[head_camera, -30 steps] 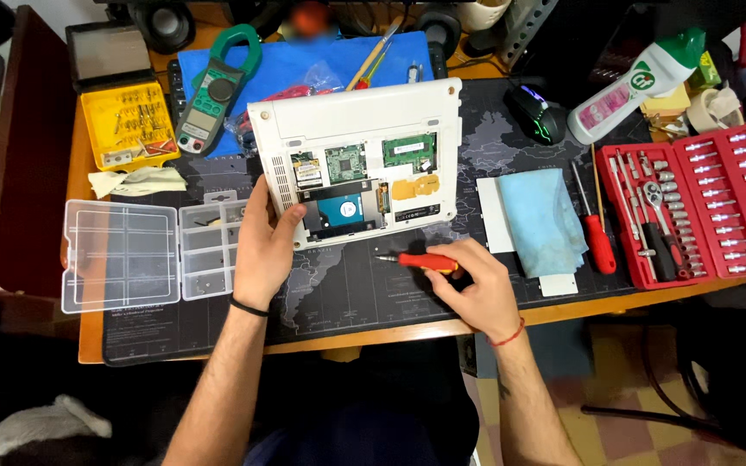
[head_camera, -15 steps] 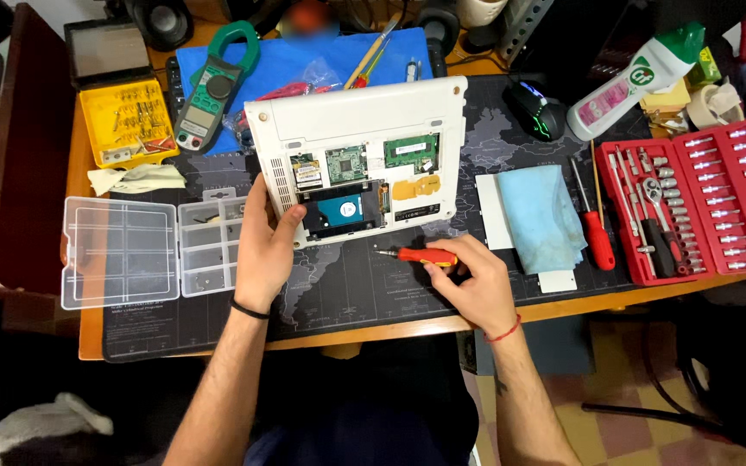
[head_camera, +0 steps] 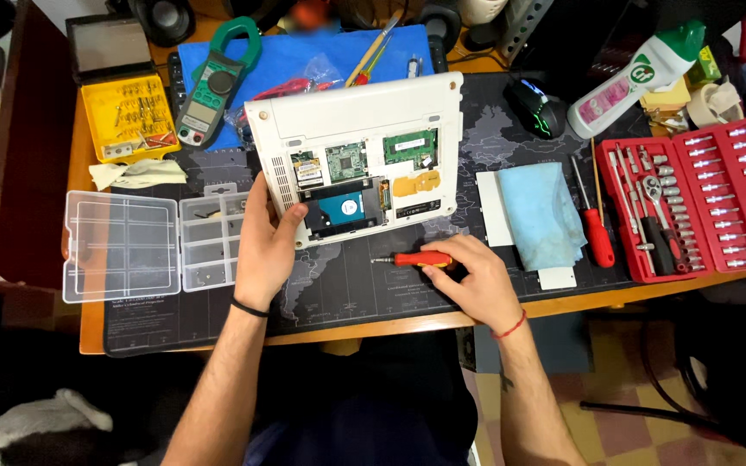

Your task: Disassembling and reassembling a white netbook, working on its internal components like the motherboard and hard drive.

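Left hand (head_camera: pixel 262 250) grips the laptop (head_camera: pixel 360 155) at its 7 o'clock corner — right hand (head_camera: pixel 468 280) closed on a screwdriver (head_camera: pixel 412 259), tip toward 9 o'clock

A white laptop (head_camera: pixel 360 142) lies upside down with its bottom cover off on a dark mat on the surface (head_camera: pixel 373 293), its circuit boards and a blue-labelled hard drive (head_camera: pixel 344 209) exposed. The left hand (head_camera: pixel 262 246) grips the laptop's near left corner, thumb resting beside the drive. The right hand (head_camera: pixel 474 280) lies on the mat near the laptop's near edge, holding a red-handled screwdriver (head_camera: pixel 412 259) with its tip pointing left. A clear compartment box (head_camera: pixel 161 246) sits open at left. A blue cloth (head_camera: pixel 539 214), another red screwdriver (head_camera: pixel 595 229) and a red socket set (head_camera: pixel 705 194) lie at right.
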